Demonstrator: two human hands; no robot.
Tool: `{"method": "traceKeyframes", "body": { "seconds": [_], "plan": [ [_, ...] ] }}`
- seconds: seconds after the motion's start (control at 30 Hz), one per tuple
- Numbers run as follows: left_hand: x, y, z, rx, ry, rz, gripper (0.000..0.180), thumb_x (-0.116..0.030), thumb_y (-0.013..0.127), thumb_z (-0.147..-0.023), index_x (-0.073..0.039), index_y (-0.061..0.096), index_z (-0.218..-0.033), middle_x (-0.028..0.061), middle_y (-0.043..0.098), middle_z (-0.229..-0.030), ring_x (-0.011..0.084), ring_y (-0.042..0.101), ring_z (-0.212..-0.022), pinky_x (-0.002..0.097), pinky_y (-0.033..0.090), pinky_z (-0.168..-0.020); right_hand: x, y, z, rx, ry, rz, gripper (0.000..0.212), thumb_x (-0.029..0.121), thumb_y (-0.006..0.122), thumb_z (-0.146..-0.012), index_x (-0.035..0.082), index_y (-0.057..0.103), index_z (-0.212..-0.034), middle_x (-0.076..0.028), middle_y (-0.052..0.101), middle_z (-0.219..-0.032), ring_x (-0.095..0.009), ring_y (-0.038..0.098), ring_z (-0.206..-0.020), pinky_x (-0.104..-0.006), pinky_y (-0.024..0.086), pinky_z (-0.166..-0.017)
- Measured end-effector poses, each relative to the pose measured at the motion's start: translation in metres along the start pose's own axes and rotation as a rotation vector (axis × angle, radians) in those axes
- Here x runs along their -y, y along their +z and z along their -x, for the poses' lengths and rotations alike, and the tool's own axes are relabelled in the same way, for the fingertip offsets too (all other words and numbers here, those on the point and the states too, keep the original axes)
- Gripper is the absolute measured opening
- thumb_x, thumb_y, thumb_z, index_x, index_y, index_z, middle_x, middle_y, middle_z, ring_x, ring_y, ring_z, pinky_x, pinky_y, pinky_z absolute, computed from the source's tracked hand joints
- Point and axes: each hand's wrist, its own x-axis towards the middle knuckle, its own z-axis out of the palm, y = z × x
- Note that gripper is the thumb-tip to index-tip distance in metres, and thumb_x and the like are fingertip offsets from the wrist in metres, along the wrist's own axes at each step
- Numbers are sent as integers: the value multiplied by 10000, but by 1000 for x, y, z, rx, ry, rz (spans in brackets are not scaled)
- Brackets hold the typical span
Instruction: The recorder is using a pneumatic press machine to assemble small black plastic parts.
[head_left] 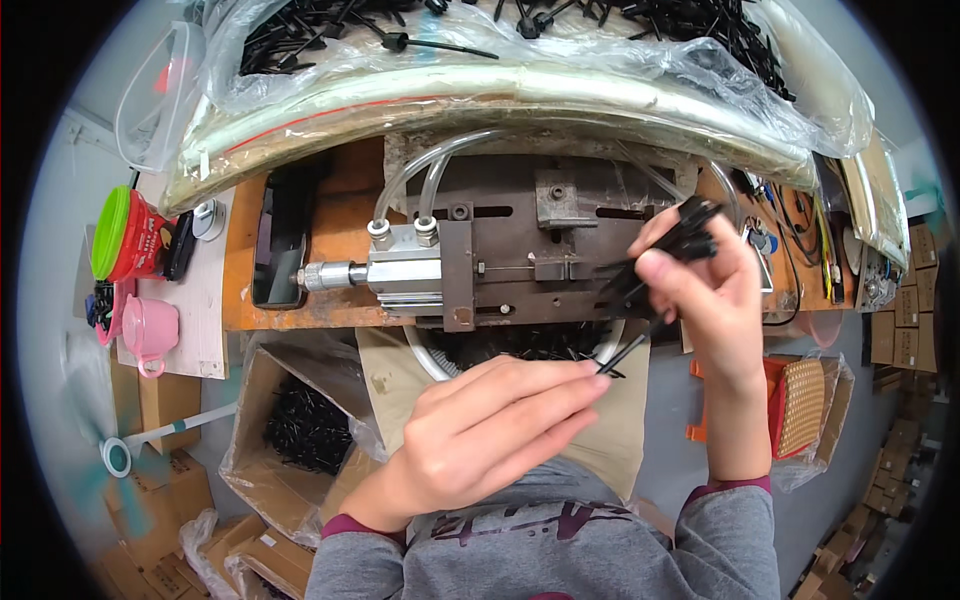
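My left hand is closed, its fingertips pinching a thin black plastic rod that points up and to the right. A bunch of black plastic parts with thick heads and thin stems is gripped in my right hand, above the right end of a dark metal jig. On the jig's left sits a silver pneumatic cylinder, its thin rod reaching toward a small metal block. Below the jig, a white-rimmed container with black pieces is partly hidden by my left hand.
Plastic-lined trays of black parts span the back. Clear air tubes arch over the bench. At left are a black tray, a pink cup and a carton of black pieces. A red-framed woven stool stands right.
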Motion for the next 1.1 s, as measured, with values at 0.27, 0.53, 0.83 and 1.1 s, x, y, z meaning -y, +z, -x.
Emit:
{"method": "traceKeyframes", "body": {
  "seconds": [0.27, 0.53, 0.83, 1.1],
  "plan": [
    [25, 32, 17, -1, -78, -253, 320, -14, 819, -636, 29, 696, -928, 178, 638, -1150, 189, 653, -728, 286, 541, -635, -1, -8, 25, -192, -216, 42, 178, -1, 652, -873, 22, 530, -1000, -132, 664, -978, -50, 523, -626, -174, 411, -518],
    [39, 42, 9, 82, 72, -608, 290, -62, 769, -652, -2, 696, -926, 139, 664, -1171, 153, 629, -630, 255, 480, -560, -13, -6, 41, -249, -361, 134, 215, -41, 644, -863, 2, 516, -1030, -172, 668, -981, -96, 579, -692, -181, 436, -535],
    [37, 39, 6, 123, 30, -623, 282, -86, 780, -653, -17, 690, -912, 109, 672, -1161, 153, 611, -598, 256, 468, -550, -17, -15, 48, -233, -852, 892, 302, -38, 753, -641, 8, 673, -928, -139, 698, -959, -222, 643, -751, -292, 471, -602],
    [11, 22, -1, 53, -161, 319, 406, -75, 853, -653, 25, 703, -1017, 159, 699, -983, 197, 677, -731, 273, 559, -625, -31, -1, 46, -76, -1117, 1168, 291, 2, 707, -628, -57, 706, -913, -187, 679, -1012, -213, 621, -720, -279, 533, -588]
  ]
}}
